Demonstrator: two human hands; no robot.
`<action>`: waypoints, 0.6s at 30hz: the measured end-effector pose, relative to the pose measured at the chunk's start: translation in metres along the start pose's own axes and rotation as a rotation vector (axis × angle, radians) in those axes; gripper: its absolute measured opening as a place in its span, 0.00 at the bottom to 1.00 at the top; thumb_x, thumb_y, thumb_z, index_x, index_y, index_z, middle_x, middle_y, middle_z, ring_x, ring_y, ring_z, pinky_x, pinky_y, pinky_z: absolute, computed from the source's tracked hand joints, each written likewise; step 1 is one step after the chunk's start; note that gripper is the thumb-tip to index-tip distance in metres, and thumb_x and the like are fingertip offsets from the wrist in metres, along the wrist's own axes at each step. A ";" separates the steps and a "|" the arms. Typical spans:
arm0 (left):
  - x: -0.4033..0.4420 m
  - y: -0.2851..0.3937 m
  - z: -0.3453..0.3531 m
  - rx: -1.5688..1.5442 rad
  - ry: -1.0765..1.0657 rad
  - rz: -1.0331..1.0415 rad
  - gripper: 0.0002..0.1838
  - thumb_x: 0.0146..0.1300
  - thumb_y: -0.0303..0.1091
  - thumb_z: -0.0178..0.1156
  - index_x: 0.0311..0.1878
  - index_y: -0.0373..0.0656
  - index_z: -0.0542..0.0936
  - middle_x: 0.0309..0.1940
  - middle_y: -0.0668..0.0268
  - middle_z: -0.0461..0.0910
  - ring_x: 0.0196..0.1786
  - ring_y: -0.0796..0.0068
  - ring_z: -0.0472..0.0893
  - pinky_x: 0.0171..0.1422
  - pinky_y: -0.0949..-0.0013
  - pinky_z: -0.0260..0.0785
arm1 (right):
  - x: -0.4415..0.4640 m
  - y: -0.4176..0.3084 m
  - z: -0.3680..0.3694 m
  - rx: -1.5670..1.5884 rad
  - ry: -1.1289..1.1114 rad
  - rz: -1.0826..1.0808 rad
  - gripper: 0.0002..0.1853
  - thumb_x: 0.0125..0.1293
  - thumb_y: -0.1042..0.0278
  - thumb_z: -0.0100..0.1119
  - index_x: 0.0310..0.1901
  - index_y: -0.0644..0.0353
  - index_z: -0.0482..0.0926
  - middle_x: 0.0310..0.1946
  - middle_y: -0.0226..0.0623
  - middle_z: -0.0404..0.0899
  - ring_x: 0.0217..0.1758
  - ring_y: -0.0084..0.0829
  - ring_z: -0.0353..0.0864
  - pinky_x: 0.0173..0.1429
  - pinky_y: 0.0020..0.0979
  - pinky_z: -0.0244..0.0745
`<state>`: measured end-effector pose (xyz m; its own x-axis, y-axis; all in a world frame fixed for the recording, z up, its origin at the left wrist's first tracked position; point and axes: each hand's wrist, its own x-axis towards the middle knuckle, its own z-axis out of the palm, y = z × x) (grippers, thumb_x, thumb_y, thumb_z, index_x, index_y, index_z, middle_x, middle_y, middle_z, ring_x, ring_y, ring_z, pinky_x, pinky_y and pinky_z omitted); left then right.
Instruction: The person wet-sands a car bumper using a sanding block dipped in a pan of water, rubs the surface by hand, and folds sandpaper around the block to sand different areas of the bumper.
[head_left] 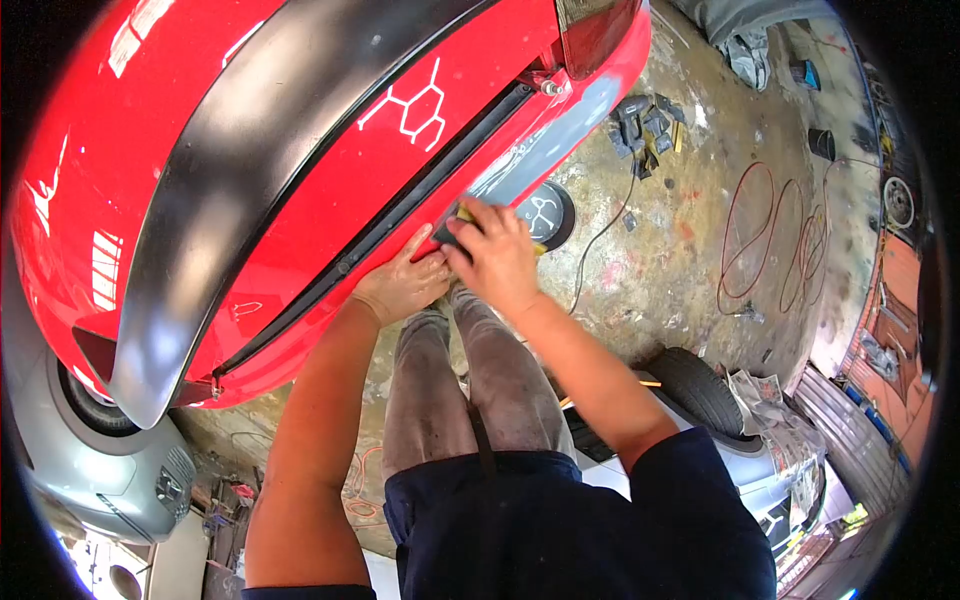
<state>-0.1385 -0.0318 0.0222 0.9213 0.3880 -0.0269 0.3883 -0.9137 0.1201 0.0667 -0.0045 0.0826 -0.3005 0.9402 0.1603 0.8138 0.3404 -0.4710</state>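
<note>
A red car body (300,240) with a black spoiler (225,150) fills the upper left. Along its lower edge runs a grey patch (550,140) that looks wet. My right hand (495,250) is closed on a small dark and yellow sanding pad (447,232), which rests on the red edge at the near end of the patch. Just left of it, my left hand (408,278) lies on the red edge with its fingers spread. A dark bucket (566,215) stands on the floor beyond my right hand.
On the concrete floor (680,230) lie a tool with dark scraps (645,130), a trailing cable and red hoses (745,230). A tyre (697,388) and a papered car part (780,430) are at lower right. A silver car (110,480) stands at lower left.
</note>
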 end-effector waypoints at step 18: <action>0.001 -0.003 -0.005 0.066 -0.018 0.012 0.16 0.69 0.44 0.55 0.54 0.52 0.85 0.65 0.73 0.80 0.77 0.70 0.70 0.88 0.29 0.46 | 0.023 0.057 -0.011 -0.058 -0.025 -0.039 0.18 0.57 0.62 0.74 0.51 0.53 0.87 0.61 0.41 0.83 0.62 0.48 0.78 0.63 0.49 0.74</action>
<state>-0.1388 -0.0284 0.0273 0.9259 0.3752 -0.0433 0.3772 -0.9245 0.0544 0.1115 0.0369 0.0688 -0.3448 0.9257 0.1555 0.8283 0.3780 -0.4136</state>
